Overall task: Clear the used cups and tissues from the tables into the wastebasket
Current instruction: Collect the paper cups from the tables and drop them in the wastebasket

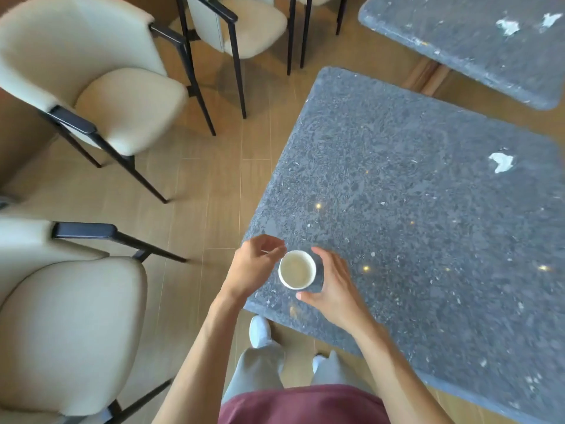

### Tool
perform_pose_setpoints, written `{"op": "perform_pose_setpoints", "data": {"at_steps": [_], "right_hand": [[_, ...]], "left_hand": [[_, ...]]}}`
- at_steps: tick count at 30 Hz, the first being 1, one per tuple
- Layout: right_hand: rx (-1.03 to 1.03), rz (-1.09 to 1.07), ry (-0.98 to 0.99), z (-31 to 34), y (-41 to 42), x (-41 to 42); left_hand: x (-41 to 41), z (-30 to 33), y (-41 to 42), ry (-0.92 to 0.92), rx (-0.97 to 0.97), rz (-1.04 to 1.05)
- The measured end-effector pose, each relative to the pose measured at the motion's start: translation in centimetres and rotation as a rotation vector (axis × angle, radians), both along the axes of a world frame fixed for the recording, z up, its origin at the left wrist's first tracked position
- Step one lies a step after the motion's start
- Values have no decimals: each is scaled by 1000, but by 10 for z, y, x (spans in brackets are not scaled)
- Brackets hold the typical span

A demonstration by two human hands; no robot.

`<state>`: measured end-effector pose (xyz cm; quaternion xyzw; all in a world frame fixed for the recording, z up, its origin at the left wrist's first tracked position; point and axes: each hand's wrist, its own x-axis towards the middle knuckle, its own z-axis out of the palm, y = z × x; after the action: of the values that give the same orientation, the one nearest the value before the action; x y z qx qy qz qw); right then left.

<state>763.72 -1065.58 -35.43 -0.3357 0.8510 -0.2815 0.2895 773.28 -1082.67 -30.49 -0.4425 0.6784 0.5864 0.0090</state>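
Both hands around a paper cup point(297, 269) at the bench point(412, 209) corner

Left hand point(255, 267) at its 9 o'clock, fingers curled, holding nothing; right hand point(333, 286) at 3 o'clock, fingers wide; whether either touches it is unclear.

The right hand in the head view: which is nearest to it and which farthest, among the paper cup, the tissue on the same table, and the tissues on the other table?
From the right hand:
1. Paper cup, just to its left, at the near corner of the table.
2. Tissue, far right side of that table.
3. Two tissues on the far table, top right; their own order is too close to call.
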Motion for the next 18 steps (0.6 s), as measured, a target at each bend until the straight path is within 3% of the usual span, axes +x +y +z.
{"op": "perform_pose_setpoints", "data": {"at_steps": [9, 18], "right_hand": [[-29, -62, 112, -6, -8, 14], [-109, -239, 92, 16, 7, -2]], "left_hand": [[3, -22, 6, -201, -109, -273], [-15, 5, 9, -114, -171, -234]]}}
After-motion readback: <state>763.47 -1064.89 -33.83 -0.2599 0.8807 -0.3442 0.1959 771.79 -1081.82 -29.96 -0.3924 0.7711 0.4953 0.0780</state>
